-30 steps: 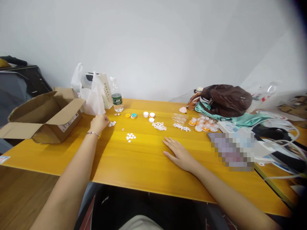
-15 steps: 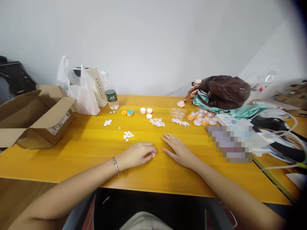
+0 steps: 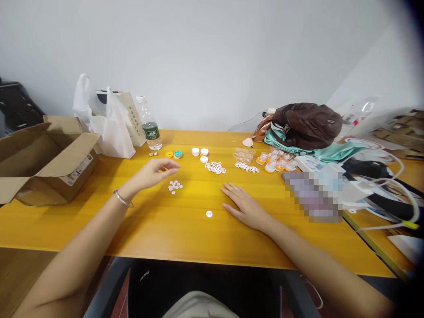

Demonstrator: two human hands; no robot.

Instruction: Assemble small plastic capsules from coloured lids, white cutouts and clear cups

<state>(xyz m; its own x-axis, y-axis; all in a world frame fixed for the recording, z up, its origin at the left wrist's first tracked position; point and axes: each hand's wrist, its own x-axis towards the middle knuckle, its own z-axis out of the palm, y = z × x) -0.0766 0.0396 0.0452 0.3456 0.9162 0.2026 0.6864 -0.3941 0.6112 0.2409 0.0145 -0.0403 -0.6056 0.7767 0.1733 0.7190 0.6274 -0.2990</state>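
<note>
A single white disc (image 3: 209, 214) lies on the tabletop near the front, between my two hands. My left hand (image 3: 155, 172) is raised over the left part of the table with its fingers stretched out and nothing visible in them. Just right of and below it is a cluster of small white discs (image 3: 175, 186). The small white parts behind that hand are hidden from view. My right hand (image 3: 243, 205) rests flat on the table with fingers spread, to the right of the single disc. Beyond it are piles of white lacy pieces (image 3: 215, 168).
A cardboard box (image 3: 73, 163), plastic bag (image 3: 114, 132) and water bottle (image 3: 150, 128) stand at left. Yellow and teal spools (image 3: 178, 154) and white round caps (image 3: 204, 159) sit behind. At right are clear-and-orange domed pieces (image 3: 280, 161), a brown bag (image 3: 308, 126) and cables (image 3: 380, 229).
My left hand has let go of the white disc and moved left and away from me, toward the small white parts. My right hand stays flat on the table.
</note>
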